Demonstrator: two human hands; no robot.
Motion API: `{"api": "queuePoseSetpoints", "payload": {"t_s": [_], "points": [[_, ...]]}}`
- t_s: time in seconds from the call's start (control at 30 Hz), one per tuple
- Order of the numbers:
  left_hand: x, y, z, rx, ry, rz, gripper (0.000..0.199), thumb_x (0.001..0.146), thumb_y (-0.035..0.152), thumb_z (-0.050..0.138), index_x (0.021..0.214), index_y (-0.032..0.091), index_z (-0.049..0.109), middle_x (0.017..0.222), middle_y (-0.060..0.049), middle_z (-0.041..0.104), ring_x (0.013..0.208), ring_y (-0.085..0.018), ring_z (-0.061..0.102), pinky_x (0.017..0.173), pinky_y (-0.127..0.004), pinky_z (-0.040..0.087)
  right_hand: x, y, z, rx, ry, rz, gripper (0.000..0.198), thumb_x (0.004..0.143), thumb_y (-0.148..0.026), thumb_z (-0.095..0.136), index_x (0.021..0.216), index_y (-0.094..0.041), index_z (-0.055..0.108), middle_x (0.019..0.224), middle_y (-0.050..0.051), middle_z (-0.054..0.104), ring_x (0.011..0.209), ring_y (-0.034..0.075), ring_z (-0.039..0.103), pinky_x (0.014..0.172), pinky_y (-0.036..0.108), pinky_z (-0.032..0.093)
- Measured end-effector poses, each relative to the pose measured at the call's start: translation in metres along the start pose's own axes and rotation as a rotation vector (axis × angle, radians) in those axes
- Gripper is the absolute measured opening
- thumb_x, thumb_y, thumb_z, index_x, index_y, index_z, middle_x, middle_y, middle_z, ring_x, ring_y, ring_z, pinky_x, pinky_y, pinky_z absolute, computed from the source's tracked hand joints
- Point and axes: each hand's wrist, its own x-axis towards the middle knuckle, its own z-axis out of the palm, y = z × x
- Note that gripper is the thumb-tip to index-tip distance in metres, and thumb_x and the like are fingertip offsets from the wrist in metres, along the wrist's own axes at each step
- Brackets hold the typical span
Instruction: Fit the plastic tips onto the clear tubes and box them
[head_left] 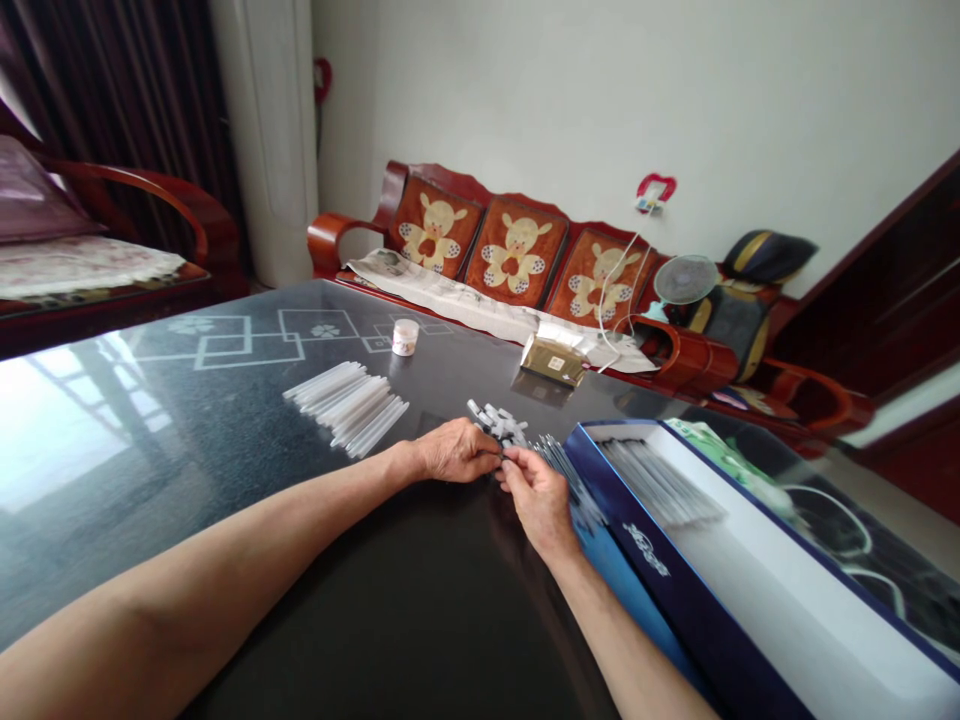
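Observation:
My left hand (456, 452) and my right hand (541, 498) meet over the dark tabletop, their fingertips pinched together on something small and dark that the fingers mostly hide. Just beyond them lies a loose pile of short white and grey pieces (504, 422), resembling pen caps. To the left, translucent white tubes (346, 405), like pen barrels, lie side by side in a row. Thin grey rods (574, 475) resembling pen refills lie right of my right hand, against the blue box (679, 570). Inside the box's far end is a row of slender clear-grey sticks (664, 485).
A small white round tub (405, 338) and a gold tissue box (553, 360) stand farther back on the glossy table (225, 430). A green-and-white packet (731, 455) and white cord lie beyond the blue box. A wooden sofa (480, 250) and a small fan (684, 280) are behind.

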Motion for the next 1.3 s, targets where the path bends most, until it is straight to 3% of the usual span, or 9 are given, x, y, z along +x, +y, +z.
{"api": "queuePoseSetpoints", "payload": {"t_s": [0.33, 0.6, 0.8, 0.97, 1.2, 1.3], "points": [[0.001, 0.001, -0.006, 0.095, 0.021, 0.045, 0.027, 0.086, 0.021, 0.048, 0.06, 0.016, 0.057, 0.054, 0.0, 0.055, 0.05, -0.009, 0.046, 0.053, -0.021, 0.033, -0.002, -0.01, -0.002, 0.06, -0.016, 0.095, 0.045, 0.075, -0.049, 0.068, 0.097, -0.01, 0.067, 0.073, 0.007, 0.071, 0.063, 0.017, 0.068, 0.059, 0.027, 0.056], [0.002, 0.005, -0.006, 0.175, 0.024, 0.034, 0.027, 0.086, 0.023, 0.048, 0.061, 0.016, 0.056, 0.059, -0.002, 0.059, 0.054, -0.011, 0.052, 0.055, -0.021, 0.036, -0.001, -0.017, -0.003, -0.13, -0.024, 0.074, 0.049, 0.083, -0.06, 0.051, 0.077, -0.013, 0.064, 0.067, 0.007, 0.068, 0.055, 0.016, 0.064, 0.048, 0.023, 0.05], [0.001, 0.002, -0.006, 0.181, 0.019, 0.02, 0.026, 0.086, 0.023, 0.048, 0.062, 0.016, 0.057, 0.059, -0.001, 0.06, 0.054, -0.011, 0.053, 0.055, -0.021, 0.036, -0.003, -0.014, -0.003, -0.128, -0.045, 0.015, 0.038, 0.082, -0.052, 0.056, 0.099, -0.017, 0.059, 0.08, 0.007, 0.071, 0.066, 0.021, 0.068, 0.053, 0.028, 0.053], [0.001, 0.004, -0.005, 0.199, -0.005, -0.006, 0.026, 0.085, 0.023, 0.049, 0.061, 0.017, 0.057, 0.059, -0.002, 0.06, 0.054, -0.011, 0.052, 0.055, -0.022, 0.035, -0.002, -0.014, -0.004, -0.138, -0.042, 0.02, 0.027, 0.083, -0.048, 0.056, 0.088, -0.022, 0.06, 0.078, 0.008, 0.071, 0.063, 0.022, 0.067, 0.052, 0.031, 0.054], [0.001, 0.007, -0.005, 0.162, 0.001, 0.003, 0.027, 0.085, 0.023, 0.048, 0.06, 0.016, 0.056, 0.059, -0.001, 0.06, 0.054, -0.011, 0.054, 0.055, -0.021, 0.036, 0.0, -0.017, -0.002, -0.163, -0.046, 0.037, 0.041, 0.084, -0.06, 0.048, 0.069, -0.024, 0.06, 0.067, 0.007, 0.068, 0.055, 0.021, 0.065, 0.048, 0.032, 0.053], [0.001, 0.005, -0.006, 0.146, 0.022, 0.024, 0.027, 0.085, 0.023, 0.049, 0.06, 0.016, 0.056, 0.058, -0.001, 0.058, 0.053, -0.01, 0.053, 0.055, -0.021, 0.036, -0.002, -0.018, -0.002, -0.165, -0.026, 0.035, 0.04, 0.084, -0.06, 0.048, 0.076, -0.023, 0.062, 0.069, 0.007, 0.069, 0.056, 0.022, 0.066, 0.049, 0.033, 0.053]]}}
